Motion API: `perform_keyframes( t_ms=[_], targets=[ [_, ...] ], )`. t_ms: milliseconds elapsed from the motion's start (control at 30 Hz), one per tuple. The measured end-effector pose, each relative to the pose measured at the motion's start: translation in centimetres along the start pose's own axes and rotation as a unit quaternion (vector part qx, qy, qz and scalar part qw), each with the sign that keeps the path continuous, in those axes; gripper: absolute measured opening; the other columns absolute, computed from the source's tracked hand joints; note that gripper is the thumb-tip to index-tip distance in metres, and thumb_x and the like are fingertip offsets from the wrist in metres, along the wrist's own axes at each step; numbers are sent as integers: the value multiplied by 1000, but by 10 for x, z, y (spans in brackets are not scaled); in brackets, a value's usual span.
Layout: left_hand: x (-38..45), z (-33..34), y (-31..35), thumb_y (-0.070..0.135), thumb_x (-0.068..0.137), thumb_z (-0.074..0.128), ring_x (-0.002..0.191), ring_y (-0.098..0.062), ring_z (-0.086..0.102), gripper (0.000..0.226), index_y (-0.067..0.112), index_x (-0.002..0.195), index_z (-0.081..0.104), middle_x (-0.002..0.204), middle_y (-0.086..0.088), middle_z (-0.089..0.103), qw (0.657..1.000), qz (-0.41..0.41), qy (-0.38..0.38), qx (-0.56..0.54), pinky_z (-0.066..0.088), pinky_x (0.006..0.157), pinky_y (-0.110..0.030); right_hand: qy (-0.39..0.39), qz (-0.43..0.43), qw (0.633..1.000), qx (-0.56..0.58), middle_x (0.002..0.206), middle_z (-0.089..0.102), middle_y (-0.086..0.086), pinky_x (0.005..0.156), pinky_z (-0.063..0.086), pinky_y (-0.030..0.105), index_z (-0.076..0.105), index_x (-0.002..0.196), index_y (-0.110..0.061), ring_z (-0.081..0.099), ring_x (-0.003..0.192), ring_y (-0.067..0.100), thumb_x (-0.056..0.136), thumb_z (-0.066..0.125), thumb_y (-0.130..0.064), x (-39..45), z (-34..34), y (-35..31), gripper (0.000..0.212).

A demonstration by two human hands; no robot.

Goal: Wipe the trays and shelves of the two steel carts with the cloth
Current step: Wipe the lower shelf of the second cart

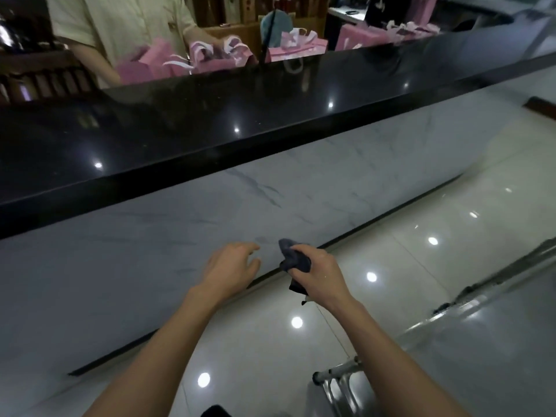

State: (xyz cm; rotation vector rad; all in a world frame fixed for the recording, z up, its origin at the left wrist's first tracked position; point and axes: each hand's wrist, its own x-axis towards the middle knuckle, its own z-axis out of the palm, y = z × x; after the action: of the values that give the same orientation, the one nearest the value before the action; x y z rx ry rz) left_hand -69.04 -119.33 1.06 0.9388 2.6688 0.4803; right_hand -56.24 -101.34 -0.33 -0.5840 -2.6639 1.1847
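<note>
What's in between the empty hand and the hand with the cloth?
Nothing sits there. In the head view, the gap between the left hand and the right hand holding the dark cloth shows only the grey marble counter front behind.

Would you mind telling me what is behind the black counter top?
Behind the black counter top stand pink gift bags with ribbon handles, and a person in a pale shirt handles them. The counter hides the bags' lower parts and the floor there.

pink gift bags (pixel 296 49) behind black counter (pixel 210 121)
</note>
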Motion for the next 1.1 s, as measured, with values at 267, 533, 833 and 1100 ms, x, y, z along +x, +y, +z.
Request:
perform_keyframes(
  t_ms=[267,533,833,1100],
  targets=[
    [157,0,4,37,102,49,129,-23,52,46,19,144,51,144,-5,55,994,94,-50,-5,40,104,-32,65,104,992,-22,118,67,-1,88,46,23,66,127,-24,60,108,14,82,74,-16,101,-23,36,46],
    [289,9,76,41,97,49,121,-28,59,47,16,136,58,135,-9,62,962,245,-117,19,47,102,-41,172,214,961,-34,114,70,-4,85,47,23,67,120,-29,64,104,13,75,74,-25,155,-66,88,45],
    [388,73,219,48,93,44,119,-28,59,52,21,135,58,133,-5,62,905,368,-196,89,49,100,-45,261,319,911,-7,112,69,-6,84,48,27,65,119,-34,61,101,12,77,72,-29,156,-131,185,43],
    [441,101,364,38,99,51,121,-26,58,41,19,136,59,134,-3,62,859,458,-185,137,47,98,-37,337,362,869,26,107,69,-8,85,53,33,65,115,-34,63,99,10,74,71,-28,147,-215,272,42]
  ],
)
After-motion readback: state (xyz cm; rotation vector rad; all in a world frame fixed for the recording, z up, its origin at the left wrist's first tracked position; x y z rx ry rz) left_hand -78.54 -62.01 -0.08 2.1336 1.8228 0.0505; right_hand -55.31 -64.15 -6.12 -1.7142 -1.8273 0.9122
